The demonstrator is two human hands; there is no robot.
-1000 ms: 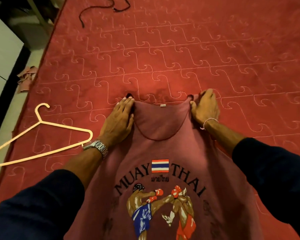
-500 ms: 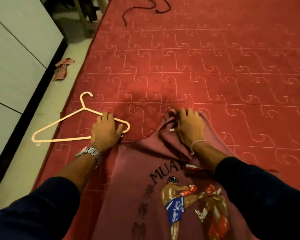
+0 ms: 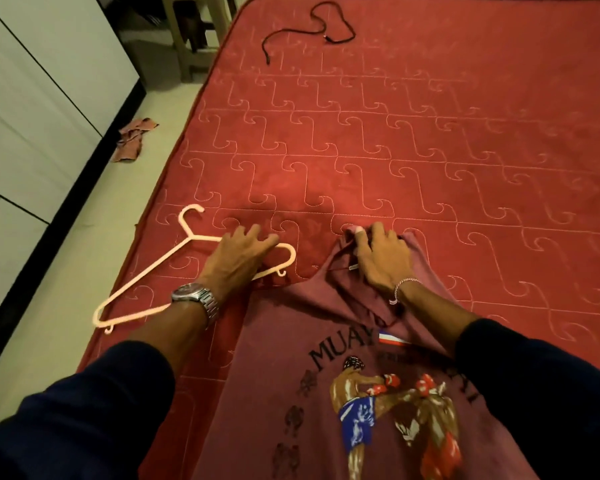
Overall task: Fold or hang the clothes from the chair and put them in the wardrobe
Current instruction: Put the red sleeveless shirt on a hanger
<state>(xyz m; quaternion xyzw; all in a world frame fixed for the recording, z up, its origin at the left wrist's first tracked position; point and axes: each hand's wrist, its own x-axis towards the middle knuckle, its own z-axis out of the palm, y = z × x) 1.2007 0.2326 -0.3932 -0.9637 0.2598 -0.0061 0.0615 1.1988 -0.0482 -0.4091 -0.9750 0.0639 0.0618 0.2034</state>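
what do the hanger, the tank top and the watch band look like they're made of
Hanger: probably plastic, pale pink, with smooth thin moulded rods and small notch hooks at the ends.
Tank top: soft matte knit, likely cotton, which bunches in folds under the right hand and bears a printed graphic.
Watch band: metal, with shiny silver links that catch the light.
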